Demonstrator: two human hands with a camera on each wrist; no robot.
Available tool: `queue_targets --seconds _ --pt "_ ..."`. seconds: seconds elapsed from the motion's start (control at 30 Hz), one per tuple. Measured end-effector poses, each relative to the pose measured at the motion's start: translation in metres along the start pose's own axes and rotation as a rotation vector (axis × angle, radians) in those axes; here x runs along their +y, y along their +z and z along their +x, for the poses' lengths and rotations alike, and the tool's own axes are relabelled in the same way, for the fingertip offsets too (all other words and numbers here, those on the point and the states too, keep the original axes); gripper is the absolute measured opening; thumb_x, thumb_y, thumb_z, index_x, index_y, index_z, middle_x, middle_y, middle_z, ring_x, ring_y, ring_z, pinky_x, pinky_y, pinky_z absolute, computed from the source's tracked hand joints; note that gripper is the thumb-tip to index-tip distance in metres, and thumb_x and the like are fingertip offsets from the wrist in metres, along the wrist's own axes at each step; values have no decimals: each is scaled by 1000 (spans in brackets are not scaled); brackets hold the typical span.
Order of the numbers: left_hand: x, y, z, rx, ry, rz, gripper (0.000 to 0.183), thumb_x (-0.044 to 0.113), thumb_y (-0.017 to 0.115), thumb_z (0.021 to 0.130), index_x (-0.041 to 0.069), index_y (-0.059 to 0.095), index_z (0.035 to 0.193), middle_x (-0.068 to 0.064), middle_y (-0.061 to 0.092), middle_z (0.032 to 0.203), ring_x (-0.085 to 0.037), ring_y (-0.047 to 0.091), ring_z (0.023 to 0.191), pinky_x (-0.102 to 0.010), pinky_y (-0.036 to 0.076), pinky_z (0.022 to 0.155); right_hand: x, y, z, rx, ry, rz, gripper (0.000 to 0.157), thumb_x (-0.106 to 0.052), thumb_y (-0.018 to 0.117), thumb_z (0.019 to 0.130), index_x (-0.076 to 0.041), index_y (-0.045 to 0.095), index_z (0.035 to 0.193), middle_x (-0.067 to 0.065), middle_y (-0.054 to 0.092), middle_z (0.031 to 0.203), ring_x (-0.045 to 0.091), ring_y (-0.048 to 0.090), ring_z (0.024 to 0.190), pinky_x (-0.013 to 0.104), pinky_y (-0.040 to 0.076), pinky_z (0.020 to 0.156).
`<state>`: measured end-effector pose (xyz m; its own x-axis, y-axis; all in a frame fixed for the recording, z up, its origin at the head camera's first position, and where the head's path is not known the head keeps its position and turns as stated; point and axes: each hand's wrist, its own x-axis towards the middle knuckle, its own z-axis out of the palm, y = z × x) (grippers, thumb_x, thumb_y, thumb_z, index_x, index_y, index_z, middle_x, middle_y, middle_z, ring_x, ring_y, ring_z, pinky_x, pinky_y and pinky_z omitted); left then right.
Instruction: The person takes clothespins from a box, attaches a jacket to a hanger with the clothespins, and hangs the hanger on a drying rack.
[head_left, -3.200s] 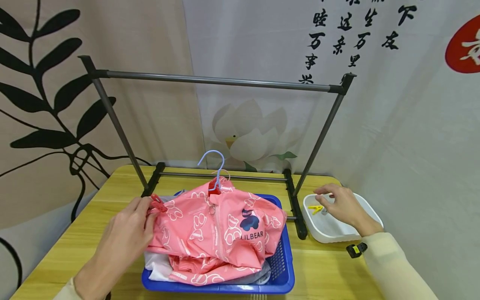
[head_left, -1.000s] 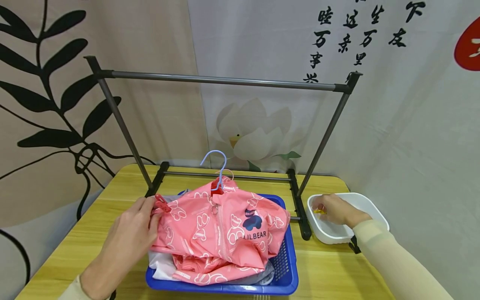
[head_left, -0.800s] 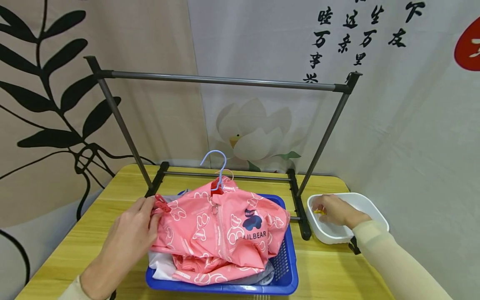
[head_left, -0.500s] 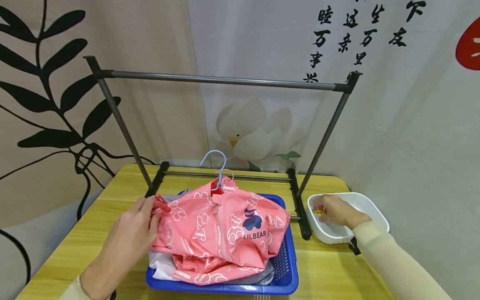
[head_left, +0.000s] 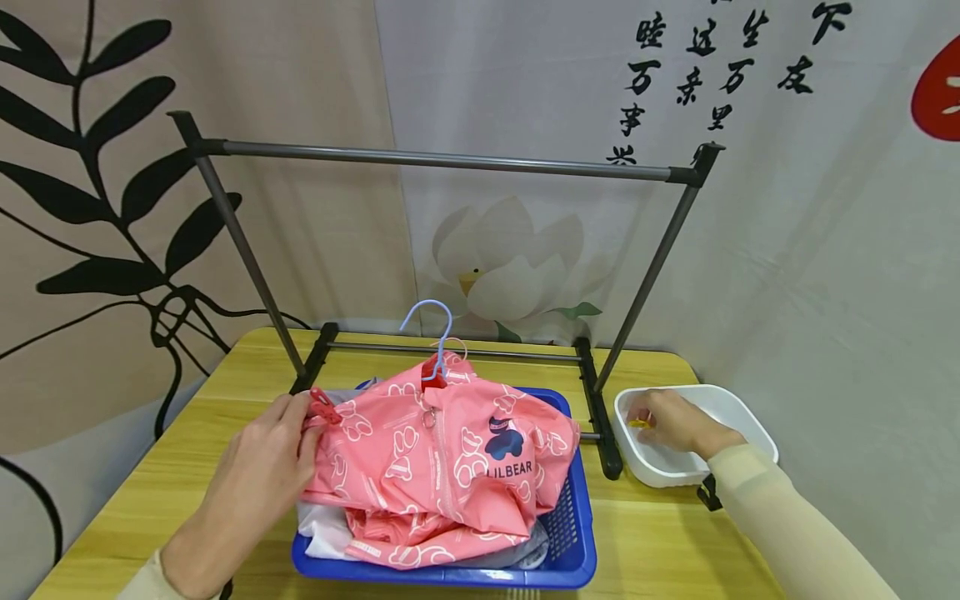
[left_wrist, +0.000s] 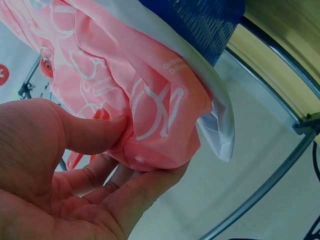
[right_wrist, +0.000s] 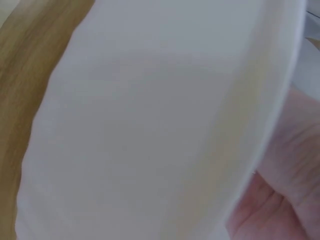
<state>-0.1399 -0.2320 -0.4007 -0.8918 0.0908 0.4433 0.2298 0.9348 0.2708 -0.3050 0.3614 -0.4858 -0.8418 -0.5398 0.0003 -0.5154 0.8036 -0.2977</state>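
Note:
A pink child's jacket (head_left: 465, 467) with white bear outlines lies over the blue basket (head_left: 577, 542). The blue hook of a hanger (head_left: 448, 321) stands up out of its collar. My left hand (head_left: 258, 475) pinches the jacket's shoulder between thumb and fingers, as the left wrist view shows close up. A red clip (head_left: 324, 407) sits on the cloth beside those fingers. Inside a white tray (head_left: 738, 417), my right hand (head_left: 675, 421) has its fingers bent down on a yellow clothespin (head_left: 640, 423), mostly hidden by them. In the right wrist view the tray wall (right_wrist: 150, 125) covers the fingertips.
A grey metal clothes rack (head_left: 442, 158) stands behind the basket, its right foot (head_left: 600, 417) close to the tray. White and grey clothes (head_left: 322, 533) lie under the jacket. Everything is on a wooden table (head_left: 660, 542), with a printed curtain behind.
Since the earliest frame my right hand has lowered into the tray onto the yellow clothespin. Over the last second both hands stay almost still, the left still holding the jacket.

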Motion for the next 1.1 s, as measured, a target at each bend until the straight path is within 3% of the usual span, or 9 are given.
queue_targets --seconds 0.57,0.93,1.1 --pt "0 0 1 0 3 4 28 3 84 101 -6 67 122 -22 72 103 -29 71 72 -47 66 59 1 -5 -5 55 28 4 24 -5 100 90 -7 87 110 3 83 99 20 74 90 37 64 83" --pt "0 0 2 -27 -15 1 32 4 84 101 -7 67 126 -24 72 105 -31 73 75 -51 67 62 -8 -10 -7 148 -3 -1 24 -3 96 93 -5 86 114 6 83 104 19 76 91 47 70 87" --pt "0 0 2 -43 -27 5 33 4 84 102 -7 67 128 -25 72 107 -31 74 76 -51 69 63 -12 -12 -8 202 -3 17 21 -6 95 95 -3 85 114 8 84 105 20 77 92 45 70 86"
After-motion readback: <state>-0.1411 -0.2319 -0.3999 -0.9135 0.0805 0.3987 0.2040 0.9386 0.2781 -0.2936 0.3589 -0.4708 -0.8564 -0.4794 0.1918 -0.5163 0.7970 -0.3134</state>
